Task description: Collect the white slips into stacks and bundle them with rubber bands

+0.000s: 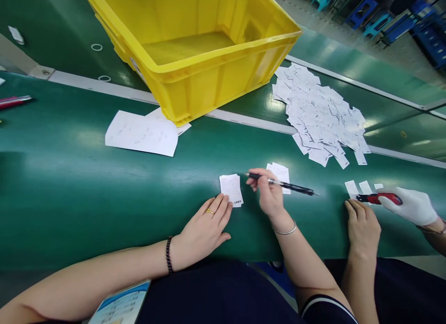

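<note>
My left hand (205, 224) lies flat on the green table, fingers stretched out, with its fingertips on the lower left edge of a small stack of printed paper slips (230, 188). A black pen (296, 188) is gripped in my right hand (267, 194), just to the right of that stack. The pen is held slantwise, one end toward the stack and the other toward the right. Partly hidden behind my right hand, a second small group of slips (281, 175) lies on the table.
A large yellow bin (216, 91) stands at the back, beside a heap of white slips (320, 115). White sheets (141, 134) lie left of it. At the right, a co-worker's bare hand (362, 226) and gloved hand (413, 205) work with a red cutter (390, 197) over slips.
</note>
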A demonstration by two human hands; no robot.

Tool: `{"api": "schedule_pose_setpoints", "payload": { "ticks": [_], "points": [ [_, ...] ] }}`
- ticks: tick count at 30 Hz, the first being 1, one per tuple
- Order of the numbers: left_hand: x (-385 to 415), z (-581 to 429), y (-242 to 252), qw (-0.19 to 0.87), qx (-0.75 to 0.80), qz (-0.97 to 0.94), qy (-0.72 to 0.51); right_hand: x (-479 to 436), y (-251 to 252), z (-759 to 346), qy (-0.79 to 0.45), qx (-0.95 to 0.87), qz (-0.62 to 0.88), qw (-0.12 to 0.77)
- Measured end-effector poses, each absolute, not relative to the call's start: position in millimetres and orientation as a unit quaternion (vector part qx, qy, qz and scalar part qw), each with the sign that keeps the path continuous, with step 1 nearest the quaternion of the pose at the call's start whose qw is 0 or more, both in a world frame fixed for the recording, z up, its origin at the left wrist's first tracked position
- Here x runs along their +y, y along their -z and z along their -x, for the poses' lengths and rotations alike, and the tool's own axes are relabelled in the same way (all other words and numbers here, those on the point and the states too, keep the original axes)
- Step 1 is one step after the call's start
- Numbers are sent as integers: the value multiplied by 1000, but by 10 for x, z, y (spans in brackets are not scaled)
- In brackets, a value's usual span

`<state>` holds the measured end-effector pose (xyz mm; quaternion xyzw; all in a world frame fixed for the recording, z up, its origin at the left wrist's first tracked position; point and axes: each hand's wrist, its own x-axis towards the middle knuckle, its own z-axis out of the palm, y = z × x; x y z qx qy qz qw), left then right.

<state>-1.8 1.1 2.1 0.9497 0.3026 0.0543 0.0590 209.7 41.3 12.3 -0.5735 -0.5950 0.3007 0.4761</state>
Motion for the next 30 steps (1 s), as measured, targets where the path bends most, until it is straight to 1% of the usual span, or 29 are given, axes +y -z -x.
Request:
{"api": "schedule_pose_setpoints", "payload": {
  "ticks": [3,7,12,15,22,30],
  "points": [
    [8,18,-17,57,306,-949,-56,349,-28,-1942,-372,-615,548,428],
    [-1,27,5,58,301,-950,-65,349,3,-1907,-331,-669,549,376],
    [1,34,3,59,297,-951,-58,357,16,-1899,-275,-704,548,360],
    [6,31,-6,61,295,-952,-52,358,69,-1921,-270,-705,551,354],
    [0,23,2,71,298,-951,-50,391,156,-1969,-266,-724,512,378],
    [-1,26,23,68,295,-951,-57,351,134,-1959,-254,-731,547,320]
  ]
}}
